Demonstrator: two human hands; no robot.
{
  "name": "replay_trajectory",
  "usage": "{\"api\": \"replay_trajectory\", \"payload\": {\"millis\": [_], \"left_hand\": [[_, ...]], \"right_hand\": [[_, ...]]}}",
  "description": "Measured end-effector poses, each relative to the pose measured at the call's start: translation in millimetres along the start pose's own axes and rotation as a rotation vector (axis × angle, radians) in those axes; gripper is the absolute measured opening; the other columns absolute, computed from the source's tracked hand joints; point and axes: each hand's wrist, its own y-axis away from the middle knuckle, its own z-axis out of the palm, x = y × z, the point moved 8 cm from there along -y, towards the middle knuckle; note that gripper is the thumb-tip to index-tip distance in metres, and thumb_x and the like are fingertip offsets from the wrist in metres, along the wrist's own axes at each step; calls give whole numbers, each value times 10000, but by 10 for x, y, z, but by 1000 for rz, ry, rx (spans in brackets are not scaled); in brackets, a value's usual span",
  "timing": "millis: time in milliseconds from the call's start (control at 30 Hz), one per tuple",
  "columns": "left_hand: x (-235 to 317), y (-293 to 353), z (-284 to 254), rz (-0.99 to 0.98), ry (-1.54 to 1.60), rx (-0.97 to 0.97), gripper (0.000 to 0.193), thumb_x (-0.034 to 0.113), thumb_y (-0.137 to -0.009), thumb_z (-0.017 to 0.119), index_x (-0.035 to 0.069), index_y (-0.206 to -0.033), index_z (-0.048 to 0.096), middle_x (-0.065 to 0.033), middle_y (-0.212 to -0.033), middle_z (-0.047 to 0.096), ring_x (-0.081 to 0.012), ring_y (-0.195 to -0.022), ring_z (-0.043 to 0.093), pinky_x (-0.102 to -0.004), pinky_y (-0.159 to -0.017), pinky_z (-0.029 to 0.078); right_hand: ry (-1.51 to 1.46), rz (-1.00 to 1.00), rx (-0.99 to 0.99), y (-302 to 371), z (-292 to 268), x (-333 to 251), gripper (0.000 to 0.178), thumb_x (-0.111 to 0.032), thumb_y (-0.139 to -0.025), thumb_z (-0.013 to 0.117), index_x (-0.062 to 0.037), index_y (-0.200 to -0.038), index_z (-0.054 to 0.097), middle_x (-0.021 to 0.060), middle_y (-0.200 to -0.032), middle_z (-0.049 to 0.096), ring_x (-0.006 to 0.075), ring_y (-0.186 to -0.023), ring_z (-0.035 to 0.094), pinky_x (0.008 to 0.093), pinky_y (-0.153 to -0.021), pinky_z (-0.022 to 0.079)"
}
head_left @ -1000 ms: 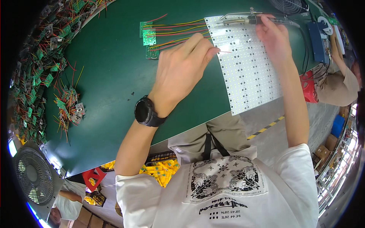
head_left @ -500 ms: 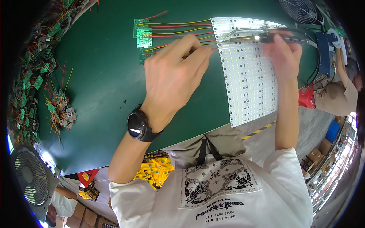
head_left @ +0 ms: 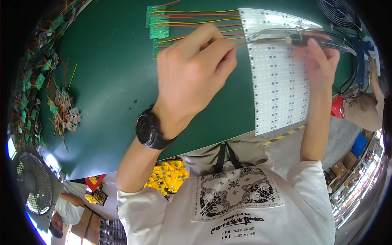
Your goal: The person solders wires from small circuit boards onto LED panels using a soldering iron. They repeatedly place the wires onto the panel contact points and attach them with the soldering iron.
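Observation:
My left hand (head_left: 195, 67), wearing a black watch (head_left: 149, 129), is closed in a pinch over the lowest wires. A red wire (head_left: 241, 44) runs from its fingertips to the left edge of a white LED panel (head_left: 281, 90). My right hand (head_left: 322, 61) grips a soldering iron (head_left: 300, 40) with a thin metal feed tube (head_left: 277, 30) along it. The iron's tip is close to the panel's left edge, by the lowest wires; contact is unclear. Small green circuit boards (head_left: 160, 30) lie left of the panel, several red and yellow wires stretching from them towards it.
Wired circuit boards (head_left: 65, 110) lie heaped on the green table (head_left: 110, 53), with more along its left rim. A round fan grille (head_left: 339, 14) and a blue box (head_left: 361, 61) stand at the far right. Yellow packets (head_left: 169, 175) fill a crate below the table. Other people are at both sides.
The whole view has shifted, so the panel and boards appear higher and farther right. Relative to the panel, the iron's tip sits slightly lower along its left edge. Both hands keep their grips.

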Motion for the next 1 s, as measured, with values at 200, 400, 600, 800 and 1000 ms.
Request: {"api": "replay_trajectory", "payload": {"millis": [200, 400, 600, 800, 1000], "left_hand": [[-25, 15, 11, 3, -17, -2, 101, -5, -715, 725, 18, -806, 690, -14, -698, 582, -83, -484, 506, -213, -437, 389], [-31, 25, -1, 9, -36, -4, 98, 7, -708, 726, 28, -796, 689, -9, -699, 580, -93, -478, 506, -223, -439, 392], [-27, 24, -1, 7, -42, 2, 90, 13, -711, 725, 26, -789, 682, -11, -697, 578, -99, -475, 505, -229, -440, 393], [-39, 30, 15, 6, -47, 1, 88, 19, -713, 726, 25, -786, 679, -14, -700, 580, -99, -476, 509, -229, -438, 397], [-36, 32, 12, 10, -60, 10, 83, 27, -712, 726, 32, -782, 681, -10, -691, 572, -103, -472, 503, -234, -435, 395]], "right_hand": [[-11, 10, -28, 2, 15, 27, 247, -57, -872, 607, 117, -1046, 591, 184, -828, 648, 218, -610, 614, 310, -569, 475], [-4, -15, -58, -5, 39, 25, 245, -53, -880, 596, 122, -1052, 589, 191, -832, 644, 211, -605, 610, 303, -570, 469], [1, -28, -89, -10, 58, 4, 246, -53, -882, 593, 123, -1054, 587, 184, -807, 644, 205, -597, 605, 295, -567, 462], [-7, -34, -76, -1, 25, 27, 235, -45, -880, 588, 115, -1052, 591, 191, -858, 644, 217, -595, 604, 307, -563, 466], [-23, -25, -38, 0, -33, 27, 247, -56, -878, 588, 119, -1054, 588, 198, -904, 640, 226, -593, 599, 322, -561, 473]]}}
